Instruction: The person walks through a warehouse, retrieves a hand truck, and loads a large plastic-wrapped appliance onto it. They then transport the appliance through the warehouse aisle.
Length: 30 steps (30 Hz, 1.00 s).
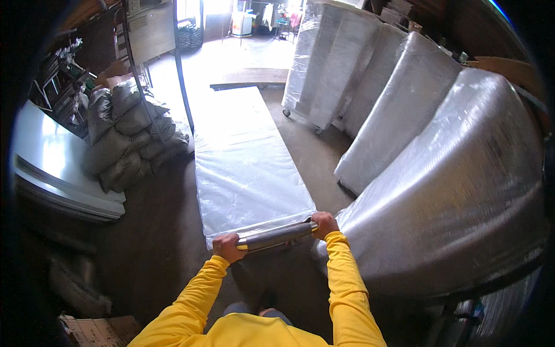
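Observation:
My left hand (pixel 229 247) is closed round the left end of a push handle (pixel 278 236), a bar with a dark grey sleeve and yellowish ends. At the handle's right end my right hand (pixel 325 224) grips it in the same way. Just beyond the handle stretches a long, flat, white slab wrapped in clear plastic (pixel 248 173), lying lengthwise away from me. What bears the slab is hidden beneath it. Both my arms reach forward in yellow sleeves.
Tall plastic-wrapped stacks (pixel 457 179) line the right side, one on castors (pixel 286 113). On the left, filled sacks (pixel 136 124) are piled beside white panels (pixel 63 156). A dark upright post (pixel 184 75) rises near the slab's far left. A board (pixel 248 78) lies across the bright doorway ahead.

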### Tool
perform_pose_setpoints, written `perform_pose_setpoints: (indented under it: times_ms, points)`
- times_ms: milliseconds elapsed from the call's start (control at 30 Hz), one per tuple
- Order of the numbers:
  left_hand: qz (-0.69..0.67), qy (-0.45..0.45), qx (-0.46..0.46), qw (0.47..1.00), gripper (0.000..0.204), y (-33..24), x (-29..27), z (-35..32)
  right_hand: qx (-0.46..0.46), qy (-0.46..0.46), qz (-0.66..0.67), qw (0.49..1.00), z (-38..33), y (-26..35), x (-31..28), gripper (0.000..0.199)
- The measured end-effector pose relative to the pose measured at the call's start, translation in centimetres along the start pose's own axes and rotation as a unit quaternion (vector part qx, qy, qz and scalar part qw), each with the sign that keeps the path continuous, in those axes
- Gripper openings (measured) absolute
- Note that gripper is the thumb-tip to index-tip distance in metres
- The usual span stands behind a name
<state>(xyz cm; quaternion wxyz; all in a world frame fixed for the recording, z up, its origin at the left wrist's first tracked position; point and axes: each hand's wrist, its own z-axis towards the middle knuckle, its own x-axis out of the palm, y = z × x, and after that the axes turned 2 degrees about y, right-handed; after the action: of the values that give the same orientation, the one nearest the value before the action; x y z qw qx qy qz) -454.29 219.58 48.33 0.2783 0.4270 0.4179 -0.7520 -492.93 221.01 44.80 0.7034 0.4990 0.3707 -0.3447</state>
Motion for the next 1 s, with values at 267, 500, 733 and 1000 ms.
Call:
perform_pose_setpoints:
  times_ms: [267, 500, 733, 1000]
  points:
    - [-0.042, -0.001, 0.009, 0.999, 0.031, -3.3, 9.1, 12.7, 0.008, 0.053, -0.036, 0.998, 9.3, -16.2, -0.1, 0.018]
    - [-0.122, 0.063, -0.019, 0.99, 0.026, -8.1, 18.5, 23.6, 0.036, 0.018, -0.029, 0.999, 16.2, -30.8, -1.8, 0.019]
    - [-0.136, 0.035, 0.036, 0.989, 0.017, -11.0, 28.5, 33.4, 0.083, 0.041, -0.054, 0.994, 24.2, -44.3, -3.2, 0.021]
    - [-0.116, 0.004, 0.048, 0.992, 0.03, -13.8, 36.6, 44.0, 0.018, 0.031, -0.036, 0.999, 33.5, -56.4, -4.2, 0.024]
